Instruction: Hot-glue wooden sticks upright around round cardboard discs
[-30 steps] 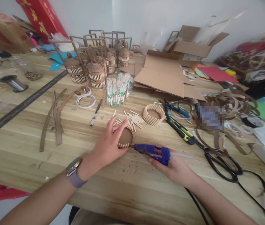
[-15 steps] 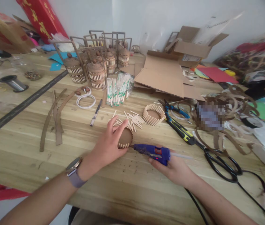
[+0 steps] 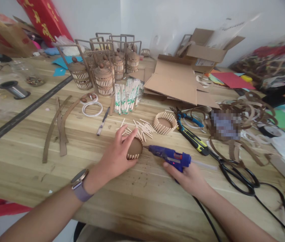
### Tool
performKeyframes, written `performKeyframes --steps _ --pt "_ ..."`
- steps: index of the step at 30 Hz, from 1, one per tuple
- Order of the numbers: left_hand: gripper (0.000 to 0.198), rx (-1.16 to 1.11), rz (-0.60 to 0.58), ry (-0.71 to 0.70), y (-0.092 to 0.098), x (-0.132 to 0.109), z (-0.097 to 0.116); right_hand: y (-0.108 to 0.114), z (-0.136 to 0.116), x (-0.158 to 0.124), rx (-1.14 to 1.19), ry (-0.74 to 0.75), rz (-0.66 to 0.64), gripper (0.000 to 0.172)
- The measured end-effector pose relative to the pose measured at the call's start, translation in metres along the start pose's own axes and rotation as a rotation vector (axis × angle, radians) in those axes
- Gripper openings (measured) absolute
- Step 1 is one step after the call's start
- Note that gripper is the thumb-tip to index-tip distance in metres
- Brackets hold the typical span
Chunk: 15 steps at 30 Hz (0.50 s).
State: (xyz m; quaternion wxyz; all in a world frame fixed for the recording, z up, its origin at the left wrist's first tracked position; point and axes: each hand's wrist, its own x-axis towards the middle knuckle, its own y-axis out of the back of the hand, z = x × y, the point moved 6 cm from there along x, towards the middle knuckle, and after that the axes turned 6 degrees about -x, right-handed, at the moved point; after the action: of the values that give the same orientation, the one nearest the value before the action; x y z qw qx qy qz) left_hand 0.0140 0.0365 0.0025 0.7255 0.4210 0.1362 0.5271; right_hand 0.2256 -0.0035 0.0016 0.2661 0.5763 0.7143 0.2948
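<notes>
My left hand (image 3: 118, 153) is curved around a round brown cardboard disc (image 3: 135, 148) on the table, with short wooden sticks standing along part of its rim; fingers cover its left side. In my right hand (image 3: 190, 174) is a blue hot glue gun (image 3: 169, 156), its nozzle at the right edge of the disc and a clear glue stick out of its back. Beyond the disc lies a loose pile of wooden sticks (image 3: 144, 128). To the right of the pile stands a round ring of upright sticks on a brown base (image 3: 165, 123).
Pliers (image 3: 189, 117), a yellow-black utility knife (image 3: 195, 141) and large black scissors (image 3: 240, 178) lie on the right. Paper-wrapped sticks (image 3: 127, 97), a penknife (image 3: 103, 121) and brown strips (image 3: 61, 134) are farther back and left. Lidded stick baskets (image 3: 103, 79) and cardboard (image 3: 174, 80) stand behind.
The glue gun in my right hand has moved right and slightly up, its nozzle shifting from the disc's near edge to its right edge. My left hand stays in place.
</notes>
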Motion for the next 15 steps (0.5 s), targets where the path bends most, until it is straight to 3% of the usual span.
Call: performKeyframes --steps 3,8,10,12,15 --pt "0.105 -0.003 -0.004 -0.002 0.0 0.0 0.0 0.008 0.004 0.002 0.115 -0.137 -0.069 0.043" --pt "0.104 0.004 -0.004 0.004 0.001 0.0 0.0 -0.002 0.004 -0.007 0.395 -0.31 -0.514 0.057" --pt "0.104 0.004 -0.005 0.001 0.001 0.0 0.001 -0.006 0.002 -0.011 0.421 -0.335 -0.636 0.059" --pt "0.103 0.005 -0.007 0.0 0.001 0.0 0.001 -0.007 0.001 -0.011 0.297 -0.324 -0.673 0.06" --pt "0.101 0.007 -0.014 0.009 0.001 0.0 0.001 0.006 0.0 -0.003 -0.193 -0.234 -0.564 0.054"
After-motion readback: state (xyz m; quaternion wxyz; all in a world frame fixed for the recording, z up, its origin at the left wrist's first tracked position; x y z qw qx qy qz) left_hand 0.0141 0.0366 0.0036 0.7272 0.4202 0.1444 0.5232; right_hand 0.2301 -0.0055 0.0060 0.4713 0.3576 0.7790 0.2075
